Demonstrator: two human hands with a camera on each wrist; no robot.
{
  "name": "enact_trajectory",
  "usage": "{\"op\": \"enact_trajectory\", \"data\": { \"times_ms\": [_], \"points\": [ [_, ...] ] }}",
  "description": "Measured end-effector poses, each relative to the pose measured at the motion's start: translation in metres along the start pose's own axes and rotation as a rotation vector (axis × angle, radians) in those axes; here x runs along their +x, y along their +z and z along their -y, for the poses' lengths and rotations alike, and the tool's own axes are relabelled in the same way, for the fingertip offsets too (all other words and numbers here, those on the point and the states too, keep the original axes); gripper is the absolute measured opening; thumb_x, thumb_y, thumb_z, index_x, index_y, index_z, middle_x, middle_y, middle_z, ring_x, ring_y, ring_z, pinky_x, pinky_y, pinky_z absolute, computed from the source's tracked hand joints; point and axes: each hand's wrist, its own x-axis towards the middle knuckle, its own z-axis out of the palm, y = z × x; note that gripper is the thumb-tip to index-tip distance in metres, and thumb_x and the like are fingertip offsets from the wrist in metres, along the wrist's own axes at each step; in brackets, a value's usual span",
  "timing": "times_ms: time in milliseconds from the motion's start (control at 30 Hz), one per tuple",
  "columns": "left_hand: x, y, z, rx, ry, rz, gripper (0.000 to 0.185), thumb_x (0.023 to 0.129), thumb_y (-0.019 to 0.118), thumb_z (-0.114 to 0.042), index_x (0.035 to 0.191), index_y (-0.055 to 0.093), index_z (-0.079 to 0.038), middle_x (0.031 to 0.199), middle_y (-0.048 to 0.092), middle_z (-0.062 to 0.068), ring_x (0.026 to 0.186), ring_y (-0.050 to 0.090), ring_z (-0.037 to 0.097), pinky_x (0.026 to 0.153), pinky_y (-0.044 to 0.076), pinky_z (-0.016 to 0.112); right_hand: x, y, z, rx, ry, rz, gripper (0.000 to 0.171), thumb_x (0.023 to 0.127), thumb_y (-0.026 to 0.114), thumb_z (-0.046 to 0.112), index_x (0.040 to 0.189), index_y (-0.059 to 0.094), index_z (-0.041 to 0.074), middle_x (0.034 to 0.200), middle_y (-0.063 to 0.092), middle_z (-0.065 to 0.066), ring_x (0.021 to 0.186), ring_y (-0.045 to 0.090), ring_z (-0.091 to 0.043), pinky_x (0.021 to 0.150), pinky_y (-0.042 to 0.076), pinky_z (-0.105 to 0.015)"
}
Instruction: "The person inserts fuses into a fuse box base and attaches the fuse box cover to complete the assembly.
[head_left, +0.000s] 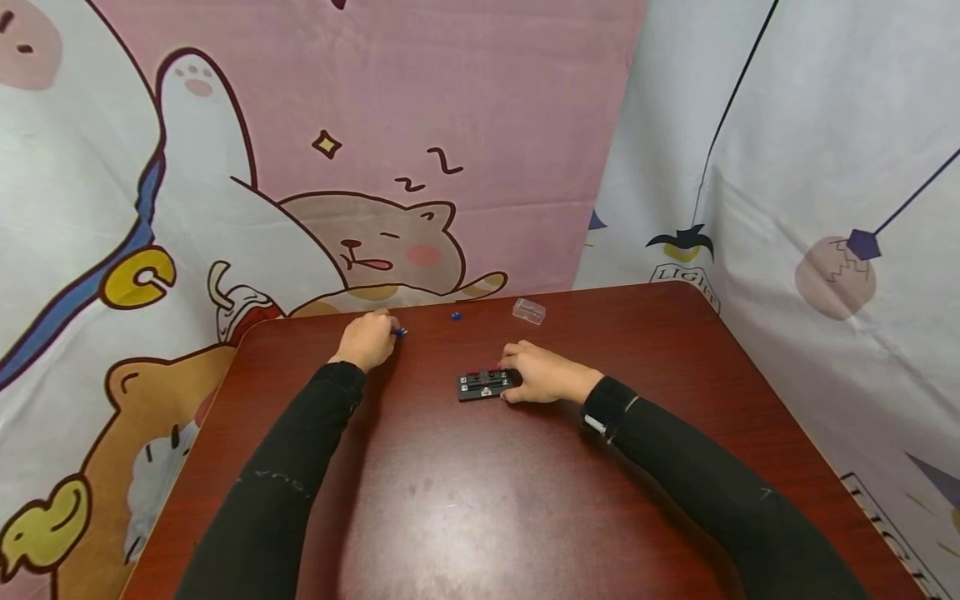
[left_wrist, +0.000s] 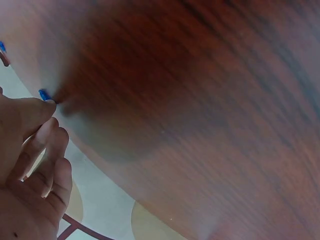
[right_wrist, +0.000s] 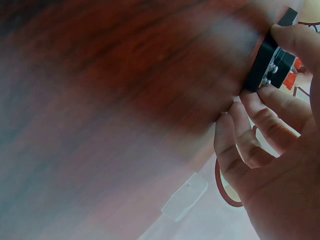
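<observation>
Near the far left of the table, my left hand (head_left: 367, 340) pinches a small blue piece (left_wrist: 44, 95) between thumb and forefinger. The blue piece (head_left: 401, 332) pokes out past the fingertips, its exact kind too small to tell. Right of the table's middle, my right hand (head_left: 546, 374) grips one end of a flat black electrical block (head_left: 483, 385) with metal screws and red parts. In the right wrist view, the thumb lies along one side of the black block (right_wrist: 265, 60) and fingers touch its other side.
Another small blue piece (head_left: 456, 317) lies near the table's back edge, between the hands. To its right is a clear plastic box or lid (head_left: 529, 312). A printed cloth (head_left: 480, 100) hangs behind the brown wooden table (head_left: 465, 492).
</observation>
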Motion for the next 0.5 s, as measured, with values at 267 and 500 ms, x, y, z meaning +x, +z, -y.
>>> {"op": "enact_trajectory", "data": {
  "times_ms": [267,500],
  "points": [
    [0.0042,0.001,-0.0002,0.026,0.019,0.013,0.022,0.104,0.071,-0.006,0.124,0.082,-0.004,0.119,0.075,0.015,0.116,0.075,0.037,0.104,0.06,0.055,-0.0014,-0.0003,0.0014,0.007,-0.005,-0.009,0.058,0.099,0.082,0.041,0.144,0.072,0.007,0.135,0.066,-0.005,0.124,0.059,-0.023,0.108,0.055,-0.043],
    [0.0065,0.0007,-0.0012,0.032,0.019,0.027,0.021,0.104,0.072,-0.007,0.121,0.084,-0.004,0.119,0.076,0.016,0.116,0.075,0.036,0.104,0.061,0.054,-0.001,-0.0012,0.0021,-0.003,0.001,-0.004,0.058,0.099,0.082,0.042,0.144,0.072,0.007,0.135,0.066,-0.005,0.124,0.059,-0.022,0.108,0.055,-0.042]
  ]
}}
